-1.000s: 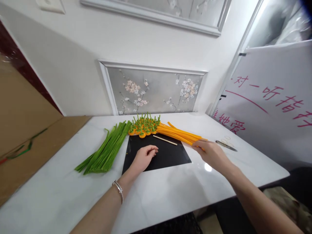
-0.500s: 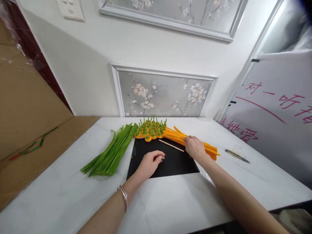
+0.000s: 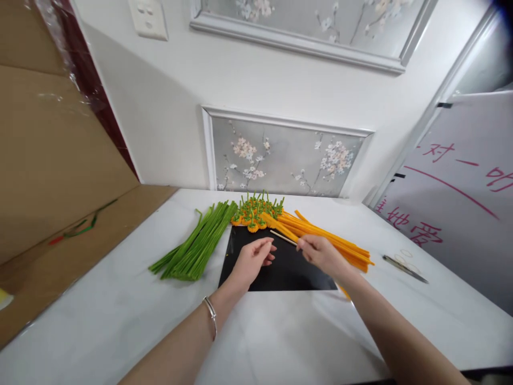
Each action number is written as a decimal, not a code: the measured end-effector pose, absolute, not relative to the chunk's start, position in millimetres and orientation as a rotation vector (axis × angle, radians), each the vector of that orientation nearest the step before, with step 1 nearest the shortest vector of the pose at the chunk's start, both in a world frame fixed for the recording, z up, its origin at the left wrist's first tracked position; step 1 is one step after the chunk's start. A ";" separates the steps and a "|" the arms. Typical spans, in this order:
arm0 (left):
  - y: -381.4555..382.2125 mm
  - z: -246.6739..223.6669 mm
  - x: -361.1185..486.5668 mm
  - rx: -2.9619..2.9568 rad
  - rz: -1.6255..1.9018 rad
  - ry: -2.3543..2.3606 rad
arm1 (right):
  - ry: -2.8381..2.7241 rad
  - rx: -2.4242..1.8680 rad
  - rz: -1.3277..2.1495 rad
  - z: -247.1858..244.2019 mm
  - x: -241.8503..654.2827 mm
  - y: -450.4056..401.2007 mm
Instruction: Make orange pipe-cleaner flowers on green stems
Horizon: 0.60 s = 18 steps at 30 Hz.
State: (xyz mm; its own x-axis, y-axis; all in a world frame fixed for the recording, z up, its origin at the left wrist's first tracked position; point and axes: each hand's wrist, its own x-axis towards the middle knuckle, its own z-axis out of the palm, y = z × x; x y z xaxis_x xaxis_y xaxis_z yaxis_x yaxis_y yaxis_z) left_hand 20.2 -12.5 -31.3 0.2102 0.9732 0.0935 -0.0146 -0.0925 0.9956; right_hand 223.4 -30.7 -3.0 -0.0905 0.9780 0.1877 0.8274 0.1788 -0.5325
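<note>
My right hand (image 3: 323,254) pinches orange pipe cleaner (image 3: 278,225), perhaps more than one strand, over the right side of a black mat (image 3: 280,275). The far end reaches the small pumpkins, and an orange end shows below my wrist. Loosely curled above the mat is my left hand (image 3: 252,262), thumb and fingers together, with nothing visible in them. A thin pale stick (image 3: 282,237) lies on the mat near my right fingertips. Beyond it stand several small orange pumpkins (image 3: 252,226) with green stems. The bundle of orange pipe cleaners (image 3: 340,240) lies behind my right hand.
A bundle of green pipe cleaners (image 3: 196,246) is left of the mat on the white table (image 3: 272,337). Tweezers (image 3: 405,268) and thin pale rings (image 3: 405,253) lie at the right. Cardboard (image 3: 64,160) stands at the left, a white wall (image 3: 168,128) at the back.
My right hand has drawn orange pipe cleaner off the bundle and moved it left and toward me over the mat. My left hand stays curled over the mat. The view has shifted left.
</note>
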 end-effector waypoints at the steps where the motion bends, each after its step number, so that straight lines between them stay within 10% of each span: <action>1: -12.9 -28.1 18.4 1.314 1.156 0.977 | -1.894 -1.545 0.701 -4.9 214.5 -37.4; 8: -13.9 -11.9 6.8 1.014 1.349 0.804 | -1.561 -1.241 1.533 -10.8 176.7 -74.3; 18: -28.0 -11.8 20.3 1.353 1.199 0.777 | -1.482 -1.035 0.916 -4.1 164.9 -36.6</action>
